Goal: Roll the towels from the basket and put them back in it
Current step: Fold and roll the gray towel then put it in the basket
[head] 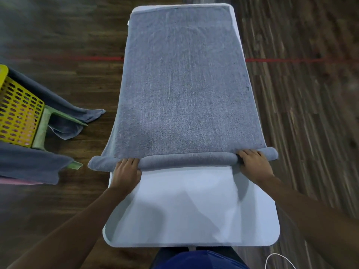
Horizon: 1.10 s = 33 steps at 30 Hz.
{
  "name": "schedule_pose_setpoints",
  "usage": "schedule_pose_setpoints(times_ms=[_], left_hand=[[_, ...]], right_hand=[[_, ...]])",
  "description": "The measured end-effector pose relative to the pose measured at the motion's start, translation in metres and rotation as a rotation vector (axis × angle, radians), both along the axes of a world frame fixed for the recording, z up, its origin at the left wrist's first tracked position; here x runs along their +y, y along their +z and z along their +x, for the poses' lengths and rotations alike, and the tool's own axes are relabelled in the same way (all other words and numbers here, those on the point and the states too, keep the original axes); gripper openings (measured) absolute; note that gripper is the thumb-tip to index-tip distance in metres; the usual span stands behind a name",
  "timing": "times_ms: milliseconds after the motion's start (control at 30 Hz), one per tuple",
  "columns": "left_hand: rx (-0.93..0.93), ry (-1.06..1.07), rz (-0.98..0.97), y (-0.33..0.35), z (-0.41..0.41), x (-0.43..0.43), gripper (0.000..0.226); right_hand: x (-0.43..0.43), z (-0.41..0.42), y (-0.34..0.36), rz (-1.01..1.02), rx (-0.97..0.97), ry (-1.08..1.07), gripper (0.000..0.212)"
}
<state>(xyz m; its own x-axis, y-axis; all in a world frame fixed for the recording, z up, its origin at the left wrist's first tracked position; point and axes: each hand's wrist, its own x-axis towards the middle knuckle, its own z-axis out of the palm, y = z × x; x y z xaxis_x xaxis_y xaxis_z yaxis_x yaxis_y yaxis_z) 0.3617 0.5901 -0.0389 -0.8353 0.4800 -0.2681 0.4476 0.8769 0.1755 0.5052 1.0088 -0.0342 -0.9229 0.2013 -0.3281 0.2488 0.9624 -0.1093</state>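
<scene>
Towel (182,78) lies flat and grey along the white tabletop (186,206), with its near edge turned into a thin roll (188,159) that runs across the full width. The left hand (127,169) and right hand (252,164) sit near the roll's two ends, fingers curled over it and gripping the cloth.

The roll is wider than the tabletop, so both ends hang past the sides. The left end looks flatter and looser than the middle. If that slack is carried forward, the roll will likely come out cone-shaped or slip apart when lifted. Uneven pushing by the two hands would skew it, and a hard shove could slide the flat part away instead of winding it.

A yellow basket (19,117) stands to the left on a green stand (41,131), well apart from the tabletop. More grey towels (64,111) are draped over its side and trail to the wooden floor (301,113). These may block the opening when the roll goes back in. A white cable (279,259) loops on the floor near the person's right.
</scene>
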Motion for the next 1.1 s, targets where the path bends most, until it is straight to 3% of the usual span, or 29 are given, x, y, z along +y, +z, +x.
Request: schedule_pose_setpoints(times_ms=[100,200,300,400,500,700,833,1100], left_hand=[[-0.097,0.044,0.016,0.006,-0.008,0.002,0.023],[-0.198,0.085,0.048,0.005,-0.010,-0.002,0.026],[-0.009,0.028,0.030,-0.005,-0.003,-0.006,0.039],[0.165,0.039,0.042,-0.009,0.004,-0.002,0.033],[0.219,0.069,0.117,-0.012,0.007,-0.001,0.024],[0.174,-0.035,0.056,-0.019,0.027,-0.008,0.049],[0.130,0.006,0.053,-0.015,0.017,-0.008,0.037],[-0.009,0.062,0.101,0.003,-0.001,0.002,0.031]], right_hand=[[0.004,-0.006,0.010,-0.008,-0.090,-0.008,0.031],[0.007,-0.010,0.011,-0.067,-0.144,-0.086,0.017],[0.012,-0.009,0.001,0.011,-0.021,-0.099,0.022],[0.012,-0.012,-0.005,0.057,0.136,-0.064,0.024],[0.007,-0.012,-0.005,0.036,0.216,0.032,0.025],[-0.005,0.002,-0.007,0.034,0.071,0.017,0.049],[-0.001,-0.005,-0.007,0.050,0.131,-0.032,0.027],[-0.003,0.001,0.011,-0.021,-0.077,-0.116,0.027]])
